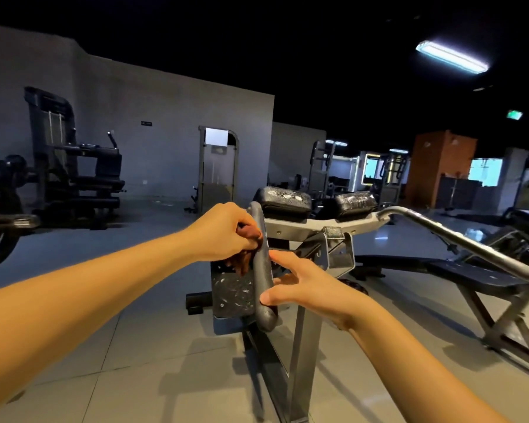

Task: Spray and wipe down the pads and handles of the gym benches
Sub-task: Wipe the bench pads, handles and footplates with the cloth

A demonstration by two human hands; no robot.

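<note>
Left hand [223, 232] clamps a brown rag [247, 239] on the curved grey handle [261, 288]; right hand [303, 288] steadies it, fingers straight. Wet-speckled black pads [283, 198] seem unwiped

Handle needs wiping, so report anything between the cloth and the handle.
Nothing visible does. The left hand grips the brown cloth against the upper grey handle; the right hand touches it lower down.
</note>
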